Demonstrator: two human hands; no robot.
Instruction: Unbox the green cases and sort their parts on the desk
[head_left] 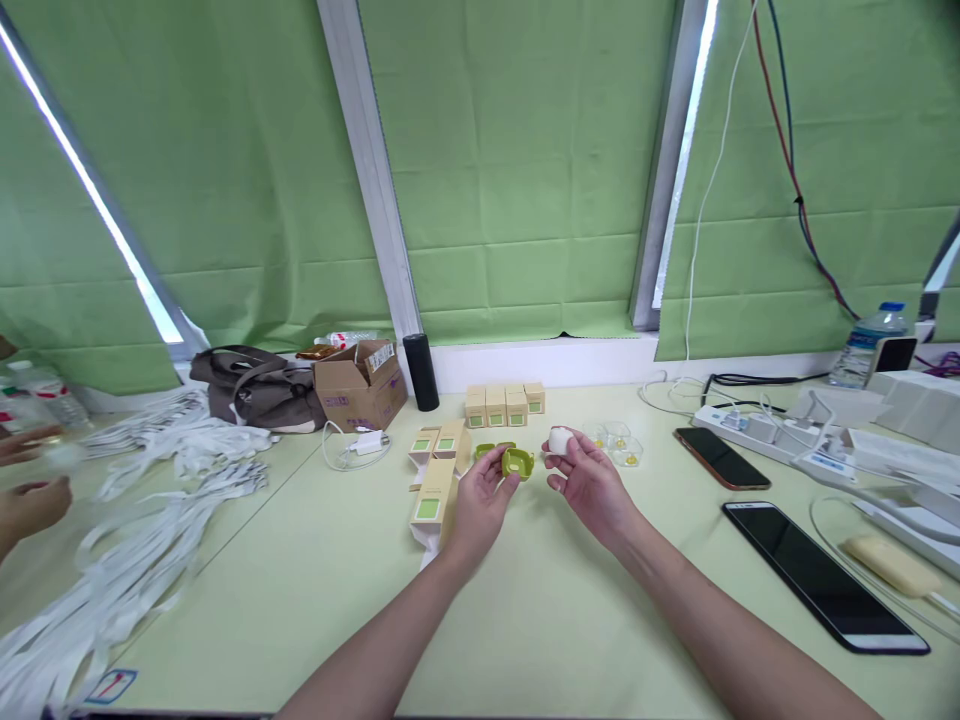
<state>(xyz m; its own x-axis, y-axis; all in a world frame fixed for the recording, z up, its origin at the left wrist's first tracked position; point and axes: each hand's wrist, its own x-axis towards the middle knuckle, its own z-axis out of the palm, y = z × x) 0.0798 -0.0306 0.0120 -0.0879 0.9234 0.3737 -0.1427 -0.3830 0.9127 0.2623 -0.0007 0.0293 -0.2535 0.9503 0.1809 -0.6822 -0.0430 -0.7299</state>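
My left hand (482, 508) pinches a small olive-green hollow case cover (517, 462), its opening facing me. Just to the right, my right hand (596, 490) holds a small white rounded case (559, 440) between thumb and fingers. The two pieces are apart, at about the same height over the table. Behind my left fingers lies another olive-green piece (484, 450), partly hidden. Clear plastic cups with yellow bits (625, 453) sit behind my right hand. Open cream cartons (435, 500) with green windows lie left of my left hand.
Several closed cream cartons (496, 408) stand farther back, near a black cylinder (421, 372) and a cardboard box (360, 388). White straps (142, 560) cover the left side, beside a co-worker's hands (34, 500). Phones (821, 575) and power strips (757, 435) lie at right.
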